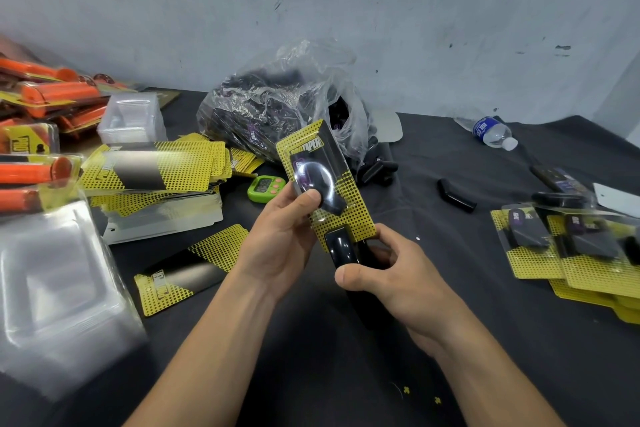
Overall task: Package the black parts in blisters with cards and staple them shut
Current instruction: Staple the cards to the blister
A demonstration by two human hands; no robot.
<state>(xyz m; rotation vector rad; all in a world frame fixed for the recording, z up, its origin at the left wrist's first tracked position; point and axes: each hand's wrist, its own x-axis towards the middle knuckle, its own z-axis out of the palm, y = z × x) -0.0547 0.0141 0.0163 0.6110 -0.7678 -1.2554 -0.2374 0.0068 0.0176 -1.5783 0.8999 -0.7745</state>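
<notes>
Left hand [280, 236] pinching blister [317, 180] (black part [325, 194] inside), right hand [391, 274] clamped round stapler [343, 248] — jaws at card [360, 222] edge.

Blister pack [356, 218]: yellow dotted card with a clear blister over one black part [330, 199], tilted, held in the left hand [280, 239]; black stapler [343, 248] in the right hand [391, 274], its nose over the pack's lower edge; bag of black parts [270, 104] behind; loose cards [152, 166] and empty blisters [133, 118] at left; finished packs [571, 246] at right.
</notes>
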